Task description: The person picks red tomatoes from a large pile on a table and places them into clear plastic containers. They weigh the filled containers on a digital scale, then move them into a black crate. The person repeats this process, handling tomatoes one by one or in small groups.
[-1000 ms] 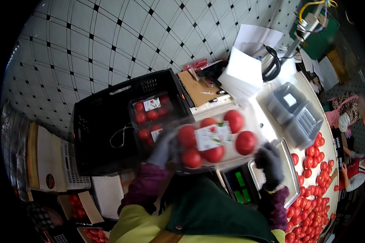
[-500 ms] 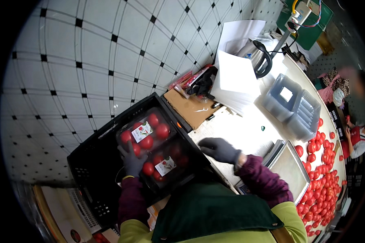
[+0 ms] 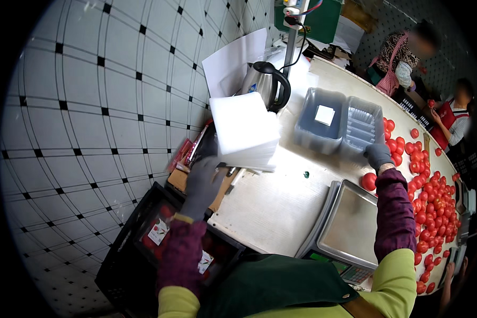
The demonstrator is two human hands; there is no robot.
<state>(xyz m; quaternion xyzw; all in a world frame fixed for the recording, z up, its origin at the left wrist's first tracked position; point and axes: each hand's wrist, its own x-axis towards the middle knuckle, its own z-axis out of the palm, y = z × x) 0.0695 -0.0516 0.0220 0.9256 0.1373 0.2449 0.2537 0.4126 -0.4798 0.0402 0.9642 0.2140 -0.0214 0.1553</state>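
My left hand (image 3: 202, 185), in a grey glove, reaches over the table's left end with its fingers stretched out and nothing in them. Just beyond its fingertips lies a stack of white sheets (image 3: 243, 130). My gloved right hand (image 3: 379, 155) is at the near right corner of a stack of clear plastic trays (image 3: 363, 124), its fingers curled against the rim. A second clear tray stack (image 3: 308, 132), with a small pad of white labels (image 3: 324, 115) in it, stands alongside. Below my left forearm, a black crate (image 3: 123, 265) holds labelled packs of tomatoes (image 3: 156, 231).
A scale (image 3: 349, 222) with a metal plate sits in front of me. Many loose tomatoes (image 3: 431, 212) cover the table's right side. A kettle (image 3: 267, 85) stands by a pole behind the sheets. Two other people are across the table, one holding a tomato (image 3: 431, 103).
My left hand has left the tomato pack in the crate and moved up toward the white sheets. My right hand has gone right to the clear trays. The view has swung right.
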